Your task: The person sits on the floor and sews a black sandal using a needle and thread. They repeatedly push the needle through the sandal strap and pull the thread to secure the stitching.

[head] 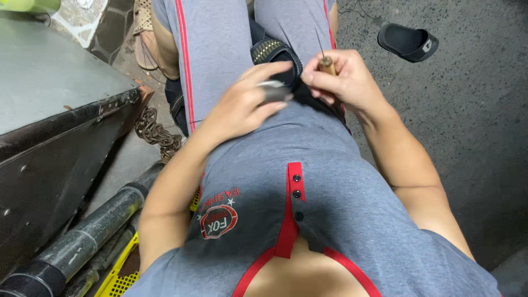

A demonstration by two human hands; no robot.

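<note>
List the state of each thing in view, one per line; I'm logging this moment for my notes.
Right hand: closed around a wooden-handled awl, needle pointing up.
Left hand: fingers bent over a small grey object, blurred.
Black shoe piece: resting on the lap, between both hands.
Black slipper: lying on the ground, apart.
Chain: heaped beside the metal box.

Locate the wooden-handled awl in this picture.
The wooden-handled awl is in the right hand, upper centre of the head view, needle pointing up, beside the black shoe piece on the lap.
</note>
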